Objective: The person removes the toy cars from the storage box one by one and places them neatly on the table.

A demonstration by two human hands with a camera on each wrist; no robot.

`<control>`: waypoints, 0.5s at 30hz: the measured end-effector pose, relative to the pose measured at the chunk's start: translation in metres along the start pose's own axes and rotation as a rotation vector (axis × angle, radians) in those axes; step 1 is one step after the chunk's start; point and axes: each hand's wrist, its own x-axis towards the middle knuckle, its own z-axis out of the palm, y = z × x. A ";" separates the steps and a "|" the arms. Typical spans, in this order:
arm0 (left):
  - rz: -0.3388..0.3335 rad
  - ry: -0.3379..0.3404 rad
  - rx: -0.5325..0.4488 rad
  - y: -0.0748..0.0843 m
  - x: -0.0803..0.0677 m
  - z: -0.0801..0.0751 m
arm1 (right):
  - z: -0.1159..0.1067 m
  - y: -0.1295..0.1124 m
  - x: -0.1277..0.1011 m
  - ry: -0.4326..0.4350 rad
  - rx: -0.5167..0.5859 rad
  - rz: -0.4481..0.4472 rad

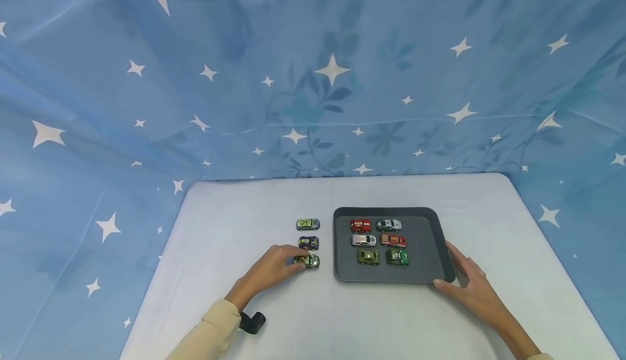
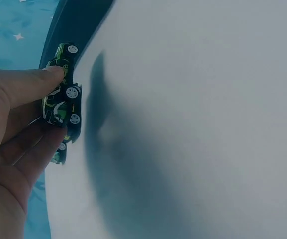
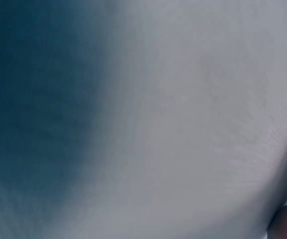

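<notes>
At 9 o'clock of the tray point(image 1: 342, 240), your left hand point(image 1: 274, 267) pinches 1 car point(image 1: 308, 261); right hand point(image 1: 469, 284) steadies the tray, fingers straight. 6 cars loaded, 3 remain.

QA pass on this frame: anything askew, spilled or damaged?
Nothing stands out. Six toy cars sit upright in two neat columns in the dark tray; three more line up on the table left of it. The left hand pinches the nearest one, a green-and-black car. The right hand rests on the tray's near right corner.
</notes>
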 end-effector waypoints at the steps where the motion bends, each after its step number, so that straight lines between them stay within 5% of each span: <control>1: 0.004 -0.002 -0.002 0.000 -0.001 0.001 | 0.000 0.000 0.000 0.000 -0.003 0.004; 15: 0.018 -0.018 0.034 -0.002 -0.006 0.008 | 0.000 -0.002 -0.002 0.005 -0.004 0.011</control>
